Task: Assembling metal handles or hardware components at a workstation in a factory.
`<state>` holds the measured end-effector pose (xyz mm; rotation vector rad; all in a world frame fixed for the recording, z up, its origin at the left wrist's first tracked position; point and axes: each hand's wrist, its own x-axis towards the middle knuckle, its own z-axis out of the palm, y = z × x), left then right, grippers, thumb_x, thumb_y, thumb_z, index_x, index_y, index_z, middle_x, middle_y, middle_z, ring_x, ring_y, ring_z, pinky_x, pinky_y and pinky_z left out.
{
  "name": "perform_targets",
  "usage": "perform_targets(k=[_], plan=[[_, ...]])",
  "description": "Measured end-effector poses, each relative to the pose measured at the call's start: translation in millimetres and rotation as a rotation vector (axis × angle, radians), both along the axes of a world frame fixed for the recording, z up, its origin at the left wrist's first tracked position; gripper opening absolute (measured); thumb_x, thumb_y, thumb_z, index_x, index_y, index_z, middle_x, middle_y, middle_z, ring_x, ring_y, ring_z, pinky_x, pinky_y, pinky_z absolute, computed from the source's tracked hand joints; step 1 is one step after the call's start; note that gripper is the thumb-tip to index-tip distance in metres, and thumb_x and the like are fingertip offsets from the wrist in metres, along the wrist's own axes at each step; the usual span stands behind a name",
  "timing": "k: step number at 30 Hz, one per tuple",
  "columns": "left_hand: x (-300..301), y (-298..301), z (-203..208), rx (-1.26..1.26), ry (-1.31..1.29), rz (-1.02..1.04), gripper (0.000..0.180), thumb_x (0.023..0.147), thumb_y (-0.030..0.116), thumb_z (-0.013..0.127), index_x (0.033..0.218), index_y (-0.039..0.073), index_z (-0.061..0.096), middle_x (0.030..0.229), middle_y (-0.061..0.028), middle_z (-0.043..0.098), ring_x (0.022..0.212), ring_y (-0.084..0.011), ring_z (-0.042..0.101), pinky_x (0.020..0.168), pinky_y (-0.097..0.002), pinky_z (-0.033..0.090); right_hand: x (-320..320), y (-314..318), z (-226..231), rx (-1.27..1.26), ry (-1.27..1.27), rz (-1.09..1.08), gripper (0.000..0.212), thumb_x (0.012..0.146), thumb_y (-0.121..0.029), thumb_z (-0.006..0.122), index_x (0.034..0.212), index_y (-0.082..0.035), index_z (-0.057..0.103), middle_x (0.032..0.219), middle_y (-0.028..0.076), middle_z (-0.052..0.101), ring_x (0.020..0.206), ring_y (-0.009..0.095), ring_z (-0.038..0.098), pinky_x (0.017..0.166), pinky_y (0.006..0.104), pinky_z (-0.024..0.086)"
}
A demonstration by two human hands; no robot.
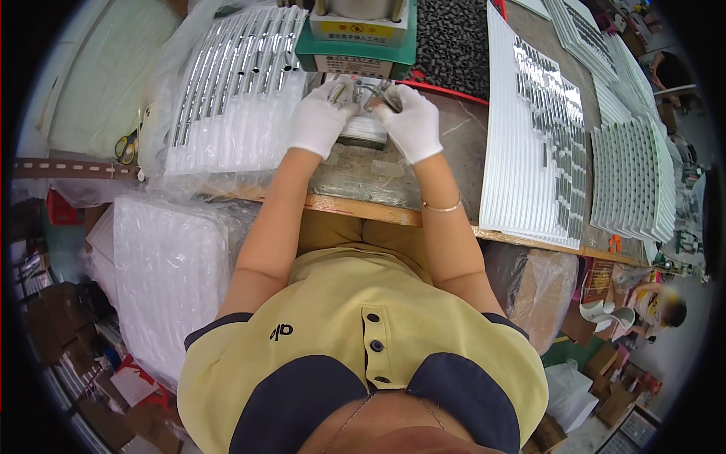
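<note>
Both my hands wear white gloves and work close together at the foot of a green-based bench machine (355,57). My left hand (321,119) is closed, with a short shiny metal piece (336,92) at its fingertips. Opposite it, my right hand (414,125) pinches a short shiny tube (392,98) with a dark side, tilted toward the machine. Between the hands sits a small metal fixture (366,130) on the worktable. Its upper part and the tube ends are too small and partly covered to make out.
A red-edged tray of black tubular parts (452,45) stands behind my right hand. Chrome tubes (242,64) lie in white foam at left, near yellow-handled scissors (126,147). White ridged trays (522,136) with shiny pieces lie at right. Wrapped white foam (170,280) stands below the table's left side.
</note>
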<state>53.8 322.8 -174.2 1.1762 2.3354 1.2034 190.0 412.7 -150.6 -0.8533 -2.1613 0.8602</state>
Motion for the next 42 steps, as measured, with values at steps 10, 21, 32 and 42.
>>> perform_targets(k=[10, 21, 32, 42], plan=[[-14.3, -45.0, 2.6, 0.325, -0.633, 0.128, 0.022, 0.089, 0.019, 0.056, 0.105, 0.003, 0.055, 0.084, -0.0100, 0.063, 0.055, -0.0086, 0.051, 0.046, -0.0217, 0.036, -27.8, 4.4, -10.9, -0.067, -0.245, 0.066, 0.040, 0.074, -0.027, 0.072, 0.108, -0.007, 0.064, 0.088, 0.014, 0.067, 0.079, 0.025, 0.065, 0.073, 0.0316, 0.050], [39.6, -76.0, 21.8, 0.319, -1.121, -0.294, 0.027, 0.093, 0.017, 0.050, 0.118, 0.005, 0.048, 0.083, -0.0049, 0.058, 0.055, -0.0060, 0.046, 0.051, -0.0187, 0.038, 41.2, -39.1, 19.9, -0.696, 0.375, 0.258, 0.044, 0.081, -0.028, 0.071, 0.110, 0.003, 0.061, 0.100, 0.005, 0.065, 0.081, 0.007, 0.057, 0.070, 0.0206, 0.047], [69.5, -64.6, 22.6, 0.015, -0.290, -0.300, 0.024, 0.082, 0.010, 0.061, 0.102, -0.001, 0.053, 0.077, -0.0095, 0.057, 0.068, -0.0197, 0.056, 0.063, -0.0325, 0.045, 49.3, -44.4, 32.6, -0.542, 0.080, 0.140, 0.024, 0.084, -0.021, 0.068, 0.093, 0.002, 0.066, 0.080, 0.003, 0.066, 0.069, 0.007, 0.057, 0.061, 0.0206, 0.048], [56.3, -78.6, 55.7, -0.115, -0.266, -0.415, 0.027, 0.079, 0.013, 0.066, 0.097, -0.001, 0.051, 0.079, -0.0167, 0.055, 0.070, -0.0283, 0.051, 0.068, -0.0359, 0.044, 49.2, -52.3, 34.0, -0.632, 0.323, 0.277, 0.016, 0.080, -0.012, 0.071, 0.090, 0.000, 0.067, 0.074, -0.002, 0.062, 0.063, 0.002, 0.049, 0.056, 0.0182, 0.041]])
